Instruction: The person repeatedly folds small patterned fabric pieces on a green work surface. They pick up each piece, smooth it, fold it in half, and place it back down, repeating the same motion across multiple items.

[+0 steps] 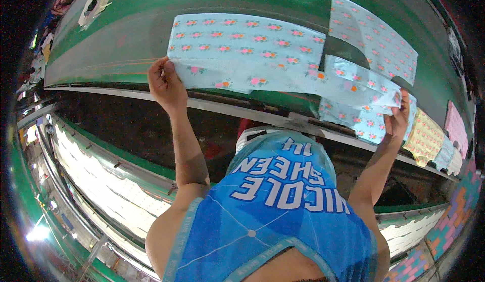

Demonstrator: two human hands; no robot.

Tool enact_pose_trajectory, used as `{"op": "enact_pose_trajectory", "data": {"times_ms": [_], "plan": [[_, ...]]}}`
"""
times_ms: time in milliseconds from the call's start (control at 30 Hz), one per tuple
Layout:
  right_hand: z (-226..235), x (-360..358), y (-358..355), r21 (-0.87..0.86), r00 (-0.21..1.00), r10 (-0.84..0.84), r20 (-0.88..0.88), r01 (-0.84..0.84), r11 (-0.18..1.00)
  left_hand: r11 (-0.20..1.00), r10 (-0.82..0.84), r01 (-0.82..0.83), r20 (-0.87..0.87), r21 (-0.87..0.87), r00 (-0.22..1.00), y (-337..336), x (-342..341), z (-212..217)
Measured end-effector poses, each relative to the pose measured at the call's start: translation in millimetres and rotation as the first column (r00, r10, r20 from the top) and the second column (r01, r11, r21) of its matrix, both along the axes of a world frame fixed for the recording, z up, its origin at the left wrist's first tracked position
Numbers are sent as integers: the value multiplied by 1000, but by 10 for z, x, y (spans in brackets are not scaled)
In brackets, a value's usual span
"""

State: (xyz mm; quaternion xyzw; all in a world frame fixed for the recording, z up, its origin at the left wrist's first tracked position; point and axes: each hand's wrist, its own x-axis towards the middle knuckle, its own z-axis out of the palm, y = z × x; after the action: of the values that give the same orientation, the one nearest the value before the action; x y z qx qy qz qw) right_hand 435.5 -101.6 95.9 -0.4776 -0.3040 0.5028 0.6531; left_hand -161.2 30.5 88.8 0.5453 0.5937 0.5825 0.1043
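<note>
I am pinching the light blue flowered cloth with my left hand at centre-left and my right hand at right; it is looking thin, soft and limp, so holding its edges seems best

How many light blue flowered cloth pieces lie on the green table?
3, perhaps more underneath: one piece by the left hand, one at upper right, one bunch in the right hand.

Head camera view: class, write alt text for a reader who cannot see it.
Two bare hands, left hand and right hand, grip the near edge of pale blue flowered cloth spread on a green table. More cloth pieces lie to the right.
</note>
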Motion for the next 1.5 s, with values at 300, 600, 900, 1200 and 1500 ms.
{"op": "enact_pose_trajectory", "data": {"times_ms": [300, 600, 900, 1200, 1500], "plan": [[-335, -1333, 405, -156, 992, -129, -2, 127, 979, 989, 81, -101, -176, -108, 981, 403, -1176, 41], [-1136, -1294, 859, -105, 943, -9, 332, 46, 993, 983, -148, 128, -157, -130, 976, 1807, -1649, -928], [-1188, -1667, 1185, -194, 685, 68, 726, 110, 975, 960, -156, 58, -353, -273, 922, 2298, -1469, -1686], [-1221, -1704, 1234, -305, 722, 144, 677, 97, 948, 966, -185, 80, -442, -246, 878, 2471, -1342, -1664], [-1159, -1834, 1385, -338, 574, 162, 803, 214, 917, 980, -169, 85, -522, -180, 836, 2555, -1384, -1839]]}}
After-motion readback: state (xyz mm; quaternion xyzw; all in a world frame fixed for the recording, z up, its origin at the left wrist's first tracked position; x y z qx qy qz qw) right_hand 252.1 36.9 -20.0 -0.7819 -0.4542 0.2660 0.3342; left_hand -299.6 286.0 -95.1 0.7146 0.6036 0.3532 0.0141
